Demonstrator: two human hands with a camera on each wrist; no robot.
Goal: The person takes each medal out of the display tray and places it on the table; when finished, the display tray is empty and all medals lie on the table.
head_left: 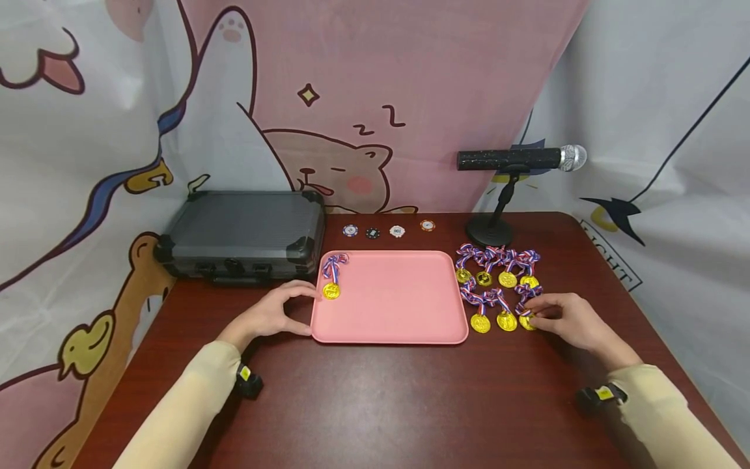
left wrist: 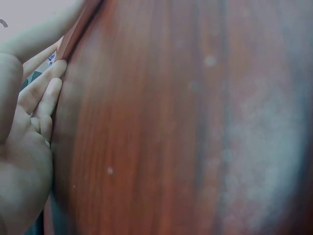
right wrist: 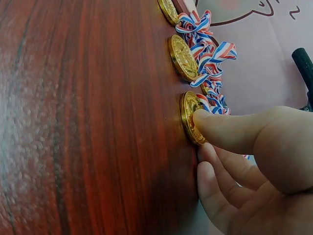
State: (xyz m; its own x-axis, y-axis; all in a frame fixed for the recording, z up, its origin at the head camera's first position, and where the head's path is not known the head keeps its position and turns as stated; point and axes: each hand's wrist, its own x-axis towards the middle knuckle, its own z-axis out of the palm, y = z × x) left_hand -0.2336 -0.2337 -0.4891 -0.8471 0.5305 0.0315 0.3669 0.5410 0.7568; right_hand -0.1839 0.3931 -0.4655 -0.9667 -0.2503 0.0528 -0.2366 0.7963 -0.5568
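My left hand (head_left: 271, 311) rests at the left side of a pink tray (head_left: 398, 299), thumb and fingers spread along its rim. On the tray, near its upper left corner, lies one gold medal (head_left: 331, 290) with a red, white and blue ribbon (head_left: 334, 266). My right hand (head_left: 571, 320) is at the near right end of two rows of similar medals beside the tray. Its thumb and fingers pinch a gold medal (right wrist: 188, 115), the thumb (right wrist: 220, 129) on its face. More medals (head_left: 506, 320) with bunched ribbons lie just left of that hand.
A dark grey hard case (head_left: 249, 228) stands at the back left. Several poker chips (head_left: 397, 231) line up behind the tray. At the back right a microphone (head_left: 515, 159) sits on a black stand (head_left: 491, 229). Printed cloth (head_left: 422, 78) hangs behind the brown table (head_left: 375, 404).
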